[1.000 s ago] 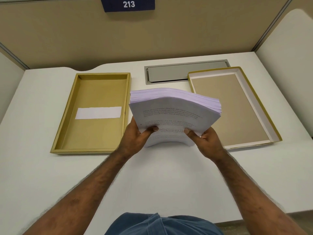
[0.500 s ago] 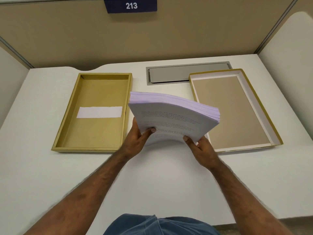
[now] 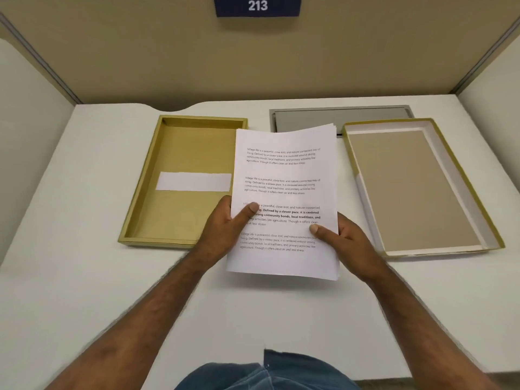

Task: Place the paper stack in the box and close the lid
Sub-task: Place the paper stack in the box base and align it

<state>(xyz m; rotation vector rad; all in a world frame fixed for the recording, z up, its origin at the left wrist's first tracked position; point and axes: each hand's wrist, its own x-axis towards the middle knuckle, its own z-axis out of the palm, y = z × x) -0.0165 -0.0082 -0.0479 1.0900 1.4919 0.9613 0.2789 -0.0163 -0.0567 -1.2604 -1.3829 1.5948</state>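
Note:
A white paper stack (image 3: 284,175) with printed text is held up between two open trays, its top page facing me. My left hand (image 3: 225,229) grips its lower left edge, thumb on the page. My right hand (image 3: 349,243) grips the lower right edge, thumb on top too. To the left lies a gold cardboard tray (image 3: 146,175) with a white label inside; the stack overlaps its right wall. To the right lies a second tray (image 3: 455,164) with white inner walls and a tan floor. Which tray is box and which is lid I cannot tell.
A grey metal cable hatch (image 3: 340,119) is set into the white desk (image 3: 84,277) behind the stack. Beige partition walls enclose the desk at the back and sides, with a blue sign reading 213 (image 3: 257,5) above.
The stack was bent and tilted away, showing its far edge; now it lies flatter with the printed top page facing me. Both hands stayed on its lower edge.

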